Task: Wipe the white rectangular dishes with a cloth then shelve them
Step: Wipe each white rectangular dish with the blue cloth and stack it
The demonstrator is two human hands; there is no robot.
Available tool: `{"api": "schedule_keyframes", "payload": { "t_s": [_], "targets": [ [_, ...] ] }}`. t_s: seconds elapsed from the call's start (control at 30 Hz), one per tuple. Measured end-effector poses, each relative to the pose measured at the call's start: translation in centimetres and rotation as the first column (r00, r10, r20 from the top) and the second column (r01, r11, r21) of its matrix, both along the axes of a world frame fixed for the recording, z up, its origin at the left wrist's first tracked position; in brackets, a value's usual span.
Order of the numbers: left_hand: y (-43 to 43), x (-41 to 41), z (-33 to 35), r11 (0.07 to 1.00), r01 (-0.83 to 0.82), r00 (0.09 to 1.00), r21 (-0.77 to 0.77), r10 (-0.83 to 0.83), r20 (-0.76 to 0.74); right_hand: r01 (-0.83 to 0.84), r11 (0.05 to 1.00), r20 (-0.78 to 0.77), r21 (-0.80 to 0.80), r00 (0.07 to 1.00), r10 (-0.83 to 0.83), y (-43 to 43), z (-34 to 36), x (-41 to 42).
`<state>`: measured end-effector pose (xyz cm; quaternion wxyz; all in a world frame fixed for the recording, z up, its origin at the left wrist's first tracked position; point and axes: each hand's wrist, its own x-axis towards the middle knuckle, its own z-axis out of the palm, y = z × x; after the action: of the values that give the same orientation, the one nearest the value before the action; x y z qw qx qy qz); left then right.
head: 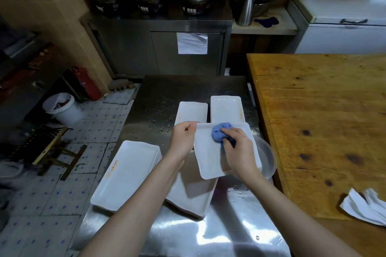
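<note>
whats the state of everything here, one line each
white rectangular dish in hand: lifted, tilted
bunched blue cloth: pressed on that dish
left hand: grips the dish's edge
right hand: grips the cloth
white dish stack at left: resting flat
stainless steel table: wet, water droplets
white chest freezer: lid shut

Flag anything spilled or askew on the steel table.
Water droplets lie scattered on the steel table beside the two far dishes, with more by the clear bowl. Nothing looks damaged.
</note>
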<state>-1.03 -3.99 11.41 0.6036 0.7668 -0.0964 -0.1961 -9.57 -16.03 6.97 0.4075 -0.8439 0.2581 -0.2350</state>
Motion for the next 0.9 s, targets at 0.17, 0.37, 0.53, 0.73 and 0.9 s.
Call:
{"api": "schedule_keyframes", "payload": {
  "t_s": [0.17,0.37,0.53,0.73,0.9],
  "targets": [
    [-0.1,0.3,-0.8,0.999,-0.017,1.000,0.033,0.017,0.015,-0.209,0.959,0.057,-0.190,0.973,0.224,3.4,0.3,0.6],
    [0.6,0.2,-0.2,1.000,-0.031,0.998,-0.001,0.030,-0.056,-0.193,0.972,-0.001,-0.136,0.981,0.195,0.4,-0.2,-0.7],
    [1.7,0.9,0.1,0.998,-0.060,0.997,-0.008,0.060,-0.039,-0.008,0.998,-0.065,-0.060,0.998,0.004,-3.2,-1.4,-2.3],
    [1.4,1.0,0.0,0.996,-0.090,0.995,0.002,0.090,-0.042,-0.006,0.997,-0.059,-0.071,0.998,0.002,-2.0,-1.6,-2.2],
    [0.6,0.6,-0.4,0.989,-0.141,0.987,-0.045,0.136,-0.090,-0.222,0.962,0.018,-0.160,0.974,0.228,2.9,-0.5,-2.0]
  ]
}}
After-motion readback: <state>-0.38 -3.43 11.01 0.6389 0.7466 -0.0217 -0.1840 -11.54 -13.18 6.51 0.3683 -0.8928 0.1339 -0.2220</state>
